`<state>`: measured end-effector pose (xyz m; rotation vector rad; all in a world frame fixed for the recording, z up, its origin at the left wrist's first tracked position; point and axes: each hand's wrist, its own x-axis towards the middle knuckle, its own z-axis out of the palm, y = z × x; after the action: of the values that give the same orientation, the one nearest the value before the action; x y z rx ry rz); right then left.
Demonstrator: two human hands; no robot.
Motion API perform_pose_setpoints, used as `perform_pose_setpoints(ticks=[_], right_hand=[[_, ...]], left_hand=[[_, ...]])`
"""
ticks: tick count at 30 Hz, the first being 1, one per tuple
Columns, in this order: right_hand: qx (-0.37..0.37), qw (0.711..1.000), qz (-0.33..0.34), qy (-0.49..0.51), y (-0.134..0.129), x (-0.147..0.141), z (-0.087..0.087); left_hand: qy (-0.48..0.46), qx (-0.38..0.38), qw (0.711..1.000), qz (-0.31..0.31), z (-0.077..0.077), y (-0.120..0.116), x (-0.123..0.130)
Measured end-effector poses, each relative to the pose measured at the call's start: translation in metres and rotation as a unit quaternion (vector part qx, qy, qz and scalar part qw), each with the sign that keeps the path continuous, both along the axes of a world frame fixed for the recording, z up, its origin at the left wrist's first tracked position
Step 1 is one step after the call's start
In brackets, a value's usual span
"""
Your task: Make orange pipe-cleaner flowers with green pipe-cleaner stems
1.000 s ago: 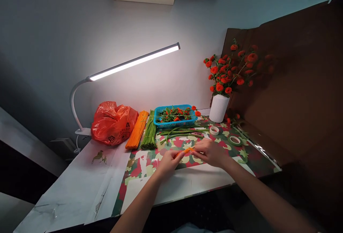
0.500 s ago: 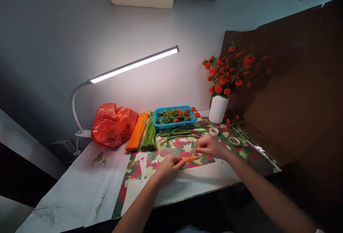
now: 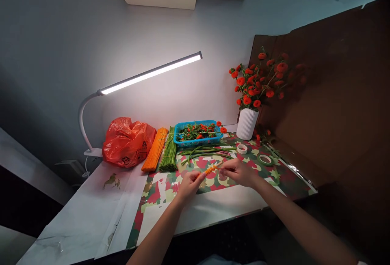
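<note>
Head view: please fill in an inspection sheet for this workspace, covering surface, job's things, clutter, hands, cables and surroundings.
Surface: patterned covering with a white strip on its near side.
Job's things: orange coil around a thin stick; orange bundle beside green bundle.
Clutter: red plastic bag, loose green stems, pale tape roll, green tape roll, filled blue basket.
Hands: left hand holds the coil; right hand has its fingers pinched close by, their grip too small to tell.
Cables: white cord below the lamp base.
Surroundings: lit lamp, white vase of red-orange flowers, brown board at right.
</note>
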<state>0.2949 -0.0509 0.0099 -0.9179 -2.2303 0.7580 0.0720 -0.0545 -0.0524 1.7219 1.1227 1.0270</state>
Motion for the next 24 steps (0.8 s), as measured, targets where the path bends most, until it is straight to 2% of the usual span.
perform_pose_setpoints(ticks=[2,5,8,11,13,18,22,24], right_hand=[[-0.067,0.997,0.031,0.024,0.009,0.005,-0.003],[-0.073,0.997,0.012,0.031,0.018,0.010,-0.003],[0.012,0.999,-0.040,0.016,0.019,0.009,0.000],[0.118,0.990,-0.077,0.023,0.016,0.005,0.000],[0.143,0.985,-0.091,0.022,0.015,0.004,-0.003],[0.101,0.988,-0.119,0.015,0.020,0.004,-0.007],[0.063,0.993,-0.101,-0.022,0.023,0.002,-0.001],[0.074,0.991,-0.099,-0.051,0.021,-0.002,0.003]], left_hand=[[0.026,0.005,0.999,-0.039,0.001,-0.001,-0.001],[0.111,0.033,0.992,-0.057,0.002,-0.002,-0.003],[0.198,0.060,0.978,-0.012,0.003,-0.004,-0.003],[0.241,0.066,0.968,0.030,0.005,-0.006,-0.002],[0.256,0.068,0.963,0.043,0.006,-0.007,-0.001],[0.282,0.068,0.955,0.054,0.007,-0.008,0.000],[0.302,0.066,0.949,0.065,0.006,-0.008,0.001],[0.304,0.064,0.948,0.074,0.005,-0.007,0.002]])
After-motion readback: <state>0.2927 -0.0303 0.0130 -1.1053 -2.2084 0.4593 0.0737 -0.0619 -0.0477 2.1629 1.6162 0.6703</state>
